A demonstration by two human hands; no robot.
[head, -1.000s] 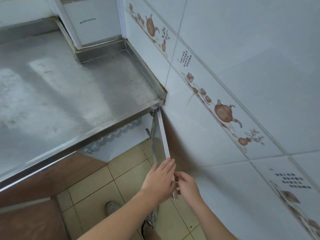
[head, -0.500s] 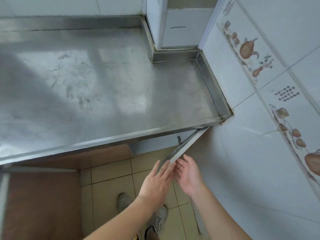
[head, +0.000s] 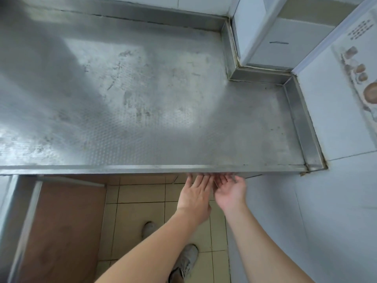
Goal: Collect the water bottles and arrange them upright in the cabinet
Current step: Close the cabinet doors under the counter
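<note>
Both hands reach under the steel desk (head: 142,119) front edge: left hand (head: 194,198) flat, fingers spread; right hand (head: 231,189) open, palm up, fingertips hidden. The cabinet door, held ajar earlier, now seems shut. No bottles visible; floor (head: 138,211) clear.
</note>
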